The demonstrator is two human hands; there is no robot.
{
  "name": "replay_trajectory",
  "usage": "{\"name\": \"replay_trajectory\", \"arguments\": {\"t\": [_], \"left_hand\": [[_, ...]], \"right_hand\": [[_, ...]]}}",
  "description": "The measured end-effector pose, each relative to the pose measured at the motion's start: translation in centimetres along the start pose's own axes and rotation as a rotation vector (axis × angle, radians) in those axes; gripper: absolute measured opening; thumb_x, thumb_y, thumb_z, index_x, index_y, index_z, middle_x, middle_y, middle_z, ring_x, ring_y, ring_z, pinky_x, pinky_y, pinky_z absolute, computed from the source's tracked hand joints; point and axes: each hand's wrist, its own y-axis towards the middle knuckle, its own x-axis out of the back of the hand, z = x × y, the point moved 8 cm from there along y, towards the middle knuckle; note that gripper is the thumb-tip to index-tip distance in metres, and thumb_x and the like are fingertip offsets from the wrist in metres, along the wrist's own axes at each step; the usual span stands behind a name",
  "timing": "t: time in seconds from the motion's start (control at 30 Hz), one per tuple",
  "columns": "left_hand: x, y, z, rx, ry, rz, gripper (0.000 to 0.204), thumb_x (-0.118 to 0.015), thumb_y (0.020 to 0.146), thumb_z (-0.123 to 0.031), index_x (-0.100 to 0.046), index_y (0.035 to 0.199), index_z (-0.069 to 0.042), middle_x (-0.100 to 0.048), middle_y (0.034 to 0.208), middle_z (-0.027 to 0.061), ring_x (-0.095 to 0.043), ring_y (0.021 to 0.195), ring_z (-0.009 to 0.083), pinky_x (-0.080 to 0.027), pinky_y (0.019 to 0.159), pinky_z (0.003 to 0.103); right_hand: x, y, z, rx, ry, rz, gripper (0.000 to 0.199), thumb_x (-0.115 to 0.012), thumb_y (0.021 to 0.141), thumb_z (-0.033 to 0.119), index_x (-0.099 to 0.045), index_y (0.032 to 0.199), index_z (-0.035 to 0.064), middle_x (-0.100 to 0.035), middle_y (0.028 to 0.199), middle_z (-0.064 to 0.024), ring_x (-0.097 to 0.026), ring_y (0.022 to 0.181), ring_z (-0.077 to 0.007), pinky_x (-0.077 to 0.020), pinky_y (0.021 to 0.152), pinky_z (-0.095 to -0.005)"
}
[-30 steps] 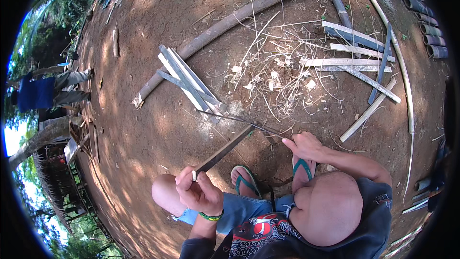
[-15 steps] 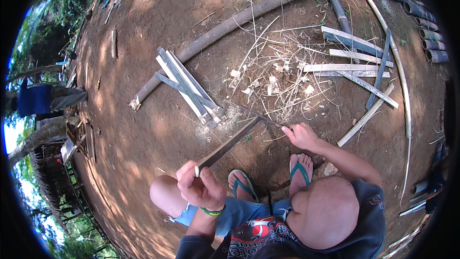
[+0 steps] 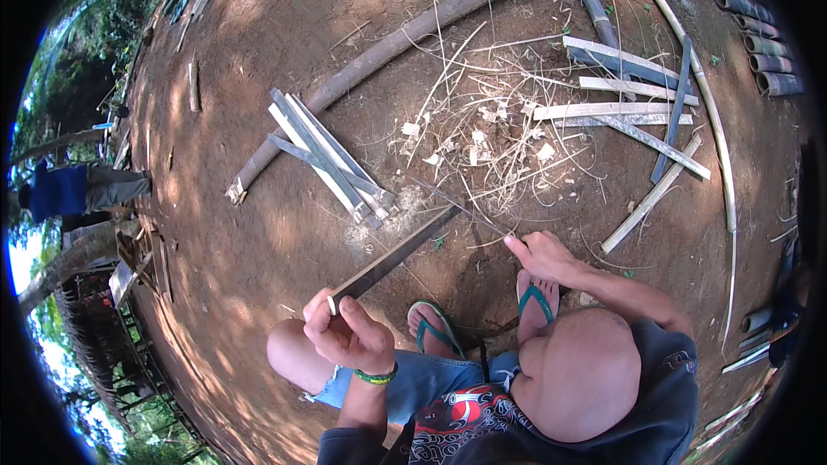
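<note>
My left hand (image 3: pixel 351 337) is closed around the near end of a flat bamboo strip (image 3: pixel 396 255), dark on one face and pale along its edge. The strip slants up and away to the right. At its far end lies the long thin blade of a knife (image 3: pixel 469 213), crossing or touching the strip. My right hand (image 3: pixel 544 258) grips this knife, its handle hidden inside my fingers. Just beyond, to the left, a bundle of split bamboo strips (image 3: pixel 327 159) rests on the ground, one end over a long pole (image 3: pixel 379 62).
Curly bamboo shavings (image 3: pixel 482 138) litter the ground ahead. More split strips (image 3: pixel 637 112) lie at the right, near a long pale pole (image 3: pixel 702 69). Cut bamboo tubes (image 3: pixel 771 65) are stacked at the far right. A person in blue (image 3: pixel 65 185) stands at the far left.
My left hand and the bamboo strip have shifted slightly left. The knife stays by the strip's far end, my right hand slightly lower. The ground scene has slid a little left and up.
</note>
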Motion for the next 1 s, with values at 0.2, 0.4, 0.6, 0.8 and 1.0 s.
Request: {"name": "replay_trajectory", "arguments": {"t": [0.2, 0.4, 0.6, 0.8, 1.0], "left_hand": [[-1.1, -0.8, -1.4, -0.076, -0.034, 0.123, 0.016, -0.060, 0.095, 0.001, -0.048, 0.106, 0.004, -0.061, 0.099, 0.0196, -0.055, 0.083, 0.0231, -0.045, 0.072, 0.032], [-0.7, -1.4, -1.3, -0.071, -0.054, 0.048, 0.016, -0.061, 0.096, 0.000, -0.050, 0.106, 0.004, -0.062, 0.100, 0.0200, -0.057, 0.083, 0.0222, -0.046, 0.070, 0.031], [-1.1, -1.4, -1.4, -0.008, 0.001, 0.134, 0.010, -0.052, 0.099, 0.004, -0.046, 0.107, 0.002, -0.057, 0.109, 0.0169, -0.054, 0.087, 0.0153, -0.044, 0.076, 0.026], [-0.9, -2.2, -1.0, -0.026, -0.021, 0.165, 0.011, -0.054, 0.099, 0.002, -0.048, 0.107, 0.002, -0.057, 0.107, 0.0152, -0.053, 0.084, 0.0150, -0.045, 0.074, 0.026], [-0.6, -2.2, -1.2, -0.018, -0.008, 0.126, 0.008, -0.053, 0.099, 0.003, -0.048, 0.105, 0.003, -0.056, 0.106, 0.0141, -0.055, 0.083, 0.0147, -0.044, 0.073, 0.024]], "right_hand": [[1.1, 0.2, -1.3, 0.124, -0.198, -0.193, 0.060, -0.053, 0.099, 0.051, -0.069, 0.084, -0.0044, -0.065, 0.068, -0.0270, -0.069, 0.076, -0.0458, -0.0555, 0.074, -0.0524], [1.8, -3.3, 3.4, 0.235, -0.050, -0.138, 0.063, -0.050, 0.100, 0.050, -0.068, 0.076, -0.0050, -0.066, 0.070, -0.0281, -0.070, 0.077, -0.0437, -0.0570, 0.073, -0.0495], [0.3, -2.2, -0.8, -0.036, -0.099, -0.045, 0.059, -0.051, 0.100, 0.048, -0.068, 0.080, -0.0050, -0.065, 0.070, -0.0294, -0.069, 0.077, -0.0463, -0.0552, 0.074, -0.0534], [1.4, 0.0, -4.6, 0.136, -0.234, -0.238, 0.060, -0.053, 0.099, 0.050, -0.070, 0.080, -0.0045, -0.065, 0.069, -0.0301, -0.069, 0.071, -0.0457, -0.0558, 0.068, -0.0523], [1.8, -5.0, 3.9, 0.257, 0.008, -0.117, 0.064, -0.047, 0.102, 0.048, -0.070, 0.076, -0.0055, -0.066, 0.072, -0.0303, -0.069, 0.075, -0.0459, -0.0545, 0.076, -0.0538]]}}
